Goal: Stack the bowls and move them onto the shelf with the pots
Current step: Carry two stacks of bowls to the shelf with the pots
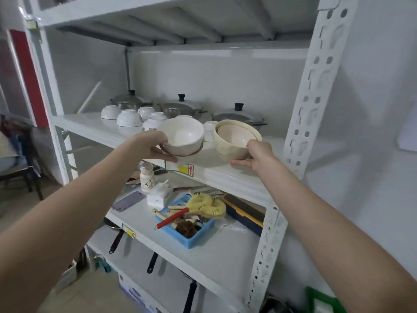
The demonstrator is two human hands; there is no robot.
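The white bowl (183, 136) was held by the left hand (155, 146) and the cream bowls (235, 138), one inside another, by the right hand (259, 154), both at the near edge of the shelf (225, 175), with pots (180, 107) far behind.

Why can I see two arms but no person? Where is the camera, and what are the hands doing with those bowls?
The camera sits on the person's head and looks forward and down, so you see only their own arms reaching out. There is no robot here, and only this one picture. The left hand holds a white bowl. The right hand holds a cream bowl with a smaller bowl nested inside it. Both are at the front edge of a white shelf. Farther back on that shelf stand metal pots with lids and small white bowls turned upside down. The shelf below holds a blue basket of brushes and a phone.
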